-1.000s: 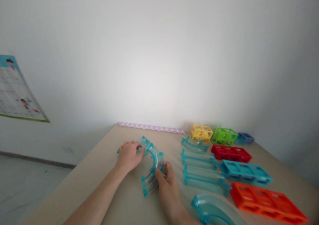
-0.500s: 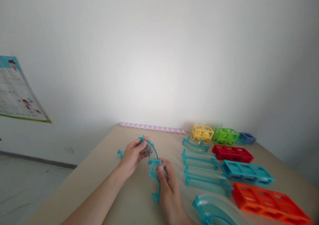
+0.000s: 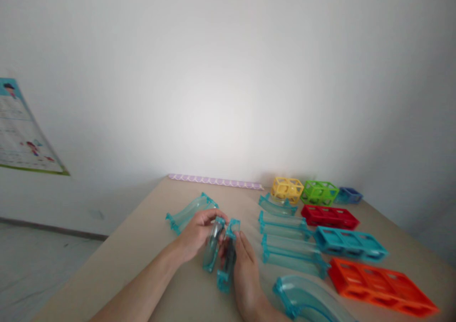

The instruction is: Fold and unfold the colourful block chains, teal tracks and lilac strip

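Looking down on a beige tabletop (image 3: 188,293), backed at twelve o'clock, reckoned from the hands, by a plain pale wall (image 3: 221,89), brightest in the middle and greyer toward the sides. Edged along the far side, also at twelve, by a lilac patterned strip (image 3: 215,181). Hung at ten with a poster (image 3: 24,132), cut off by the view's edge; dropping away at nine to a grey floor (image 3: 46,265).

Gripping one clear teal track piece (image 3: 212,250) in the left hand (image 3: 194,236), thumb and fingers curled closed about it. Holding a second teal track piece (image 3: 227,267) in the right hand (image 3: 245,269), on edge just beside the first, fingers narrow and partly hidden. Cannot tell whether joined at the upper ends.

Carrying at eleven, near the left hand, a loose teal track (image 3: 190,212). Bearing from two round to four a short curved track (image 3: 278,207), two straight tracks (image 3: 295,257) and a big curved track (image 3: 306,291). Bearing farther out a yellow frame (image 3: 287,190), green frame (image 3: 319,193) and blue frame (image 3: 349,195) near two, then a red block (image 3: 329,217), teal block (image 3: 351,243) and blurred orange block (image 3: 383,288) around three.
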Tool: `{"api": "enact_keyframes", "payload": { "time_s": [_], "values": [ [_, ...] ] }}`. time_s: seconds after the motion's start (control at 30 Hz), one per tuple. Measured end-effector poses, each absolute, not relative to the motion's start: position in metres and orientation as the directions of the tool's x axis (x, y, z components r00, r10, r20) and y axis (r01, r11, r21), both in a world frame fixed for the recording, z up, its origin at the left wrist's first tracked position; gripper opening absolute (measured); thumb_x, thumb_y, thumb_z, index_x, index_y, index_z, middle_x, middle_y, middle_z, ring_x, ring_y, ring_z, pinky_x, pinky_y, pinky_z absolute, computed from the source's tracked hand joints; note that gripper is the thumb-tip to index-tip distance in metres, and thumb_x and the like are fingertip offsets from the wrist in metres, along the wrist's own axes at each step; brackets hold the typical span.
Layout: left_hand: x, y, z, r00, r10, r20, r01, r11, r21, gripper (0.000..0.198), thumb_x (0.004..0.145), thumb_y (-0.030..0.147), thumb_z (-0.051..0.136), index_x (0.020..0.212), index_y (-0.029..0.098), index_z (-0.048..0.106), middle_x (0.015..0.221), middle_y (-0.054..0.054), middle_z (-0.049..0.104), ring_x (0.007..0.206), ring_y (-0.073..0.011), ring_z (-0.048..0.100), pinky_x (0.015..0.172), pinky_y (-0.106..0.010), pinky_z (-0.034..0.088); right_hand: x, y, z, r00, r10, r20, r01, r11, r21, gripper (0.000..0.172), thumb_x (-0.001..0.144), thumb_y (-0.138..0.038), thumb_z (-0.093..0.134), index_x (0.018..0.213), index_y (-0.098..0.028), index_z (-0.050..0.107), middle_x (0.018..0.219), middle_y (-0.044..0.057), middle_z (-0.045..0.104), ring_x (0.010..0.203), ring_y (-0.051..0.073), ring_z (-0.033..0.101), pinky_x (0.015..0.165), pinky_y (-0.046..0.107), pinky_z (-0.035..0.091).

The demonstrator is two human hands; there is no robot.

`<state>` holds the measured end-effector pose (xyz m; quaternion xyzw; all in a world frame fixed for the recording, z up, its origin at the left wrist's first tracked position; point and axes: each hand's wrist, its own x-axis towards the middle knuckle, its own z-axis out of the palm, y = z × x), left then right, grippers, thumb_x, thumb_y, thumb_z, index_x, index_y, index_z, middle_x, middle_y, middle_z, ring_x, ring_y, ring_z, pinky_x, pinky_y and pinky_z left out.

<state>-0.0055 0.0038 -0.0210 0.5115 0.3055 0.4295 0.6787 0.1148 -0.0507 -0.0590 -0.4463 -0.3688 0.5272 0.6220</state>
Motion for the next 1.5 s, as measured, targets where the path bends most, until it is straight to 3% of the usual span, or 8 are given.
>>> {"api": "enact_keyframes", "payload": {
  "time_s": [0.27, 0.43, 0.8, 1.0, 1.17, 1.3, 1.4, 1.5],
  "values": [
    [-0.007, -0.001, -0.016, 0.512, 0.859, 0.011, -0.29, 0.161, 0.943, 0.02, 0.074, 0.023, 0.07, 0.093, 0.02, 0.062, 0.065, 0.0, 0.061, 0.048, -0.0136, 0.058, 0.043, -0.023, 0.045, 0.113, -0.05, -0.051, 0.107, 0.991, -0.08, -0.358, -0.037, -0.933, 0.051, 0.078, -0.068, 0.049, 0.065, -0.019, 0.057, 0.055, 0.001, 0.057, 0.048, 0.015, 0.052, 0.045, 0.025, 0.038],
    [-0.009, 0.0, -0.014, 0.522, 0.851, 0.056, -0.386, 0.177, 0.905, 0.023, 0.077, 0.034, 0.069, 0.09, 0.015, 0.064, 0.069, -0.004, 0.063, 0.058, -0.0157, 0.061, 0.056, -0.027, 0.048, 0.114, -0.052, -0.047, 0.096, 0.994, -0.047, -0.371, -0.008, -0.929, 0.05, 0.079, -0.066, 0.051, 0.061, -0.019, 0.054, 0.05, -0.002, 0.05, 0.044, 0.012, 0.044, 0.046, 0.024, 0.034],
    [-0.01, 0.001, -0.013, 0.53, 0.847, 0.05, -0.346, 0.161, 0.924, 0.03, 0.07, 0.032, 0.076, 0.091, 0.014, 0.064, 0.078, -0.004, 0.063, 0.062, -0.0145, 0.06, 0.056, -0.026, 0.047, 0.114, -0.055, -0.042, 0.083, 0.992, -0.098, -0.38, -0.06, -0.923, 0.045, 0.076, -0.063, 0.055, 0.065, -0.019, 0.052, 0.052, -0.004, 0.046, 0.043, 0.01, 0.038, 0.041, 0.022, 0.028],
    [-0.006, 0.002, -0.01, 0.398, 0.914, -0.077, -0.288, 0.203, 0.936, 0.021, 0.079, 0.034, 0.067, 0.083, 0.014, 0.061, 0.058, -0.001, 0.06, 0.049, -0.0106, 0.055, 0.048, -0.021, 0.046, 0.114, -0.051, -0.048, 0.064, 0.995, -0.075, -0.287, -0.054, -0.956, 0.045, 0.077, -0.064, 0.054, 0.071, -0.02, 0.052, 0.047, -0.009, 0.037, 0.034, 0.007, 0.029, 0.033, 0.02, 0.021],
    [-0.01, 0.007, -0.009, 0.317, 0.918, -0.238, -0.189, 0.306, 0.933, 0.021, 0.075, 0.036, 0.067, 0.075, 0.017, 0.058, 0.048, 0.001, 0.056, 0.036, -0.0102, 0.048, 0.032, -0.017, 0.037, 0.115, -0.053, -0.055, 0.094, 0.992, 0.086, -0.13, 0.098, -0.987, 0.035, 0.085, -0.055, 0.052, 0.079, -0.021, 0.052, 0.057, -0.007, 0.048, 0.035, 0.006, 0.033, 0.033, 0.019, 0.023],
    [-0.014, 0.01, -0.011, 0.316, 0.893, -0.32, -0.112, 0.37, 0.922, 0.022, 0.072, 0.037, 0.067, 0.074, 0.016, 0.061, 0.051, 0.002, 0.056, 0.034, -0.0102, 0.047, 0.029, -0.018, 0.035, 0.12, -0.062, -0.05, 0.066, 0.974, 0.215, 0.104, 0.207, -0.973, 0.025, 0.094, -0.042, 0.044, 0.082, -0.022, 0.054, 0.052, -0.007, 0.046, 0.039, 0.01, 0.043, 0.038, 0.02, 0.032],
    [-0.013, 0.009, -0.013, 0.38, 0.862, -0.335, -0.098, 0.398, 0.912, 0.022, 0.072, 0.035, 0.065, 0.071, 0.013, 0.062, 0.055, 0.0, 0.057, 0.039, -0.0105, 0.05, 0.034, -0.019, 0.039, 0.124, -0.071, -0.039, -0.015, 0.882, 0.471, 0.225, 0.461, -0.858, 0.021, 0.095, -0.025, 0.043, 0.082, -0.021, 0.059, 0.068, 0.0, 0.057, 0.06, 0.013, 0.055, 0.055, 0.022, 0.043],
    [-0.012, 0.009, -0.014, 0.404, 0.873, -0.273, -0.133, 0.352, 0.927, 0.023, 0.073, 0.034, 0.064, 0.069, 0.011, 0.063, 0.061, -0.002, 0.059, 0.044, -0.0092, 0.052, 0.041, -0.018, 0.041, 0.126, -0.078, -0.029, -0.139, 0.747, 0.65, 0.229, 0.663, -0.713, 0.029, 0.091, -0.009, 0.038, 0.098, -0.021, 0.063, 0.093, 0.007, 0.062, 0.082, 0.015, 0.06, 0.071, 0.025, 0.048]
  ]
}}
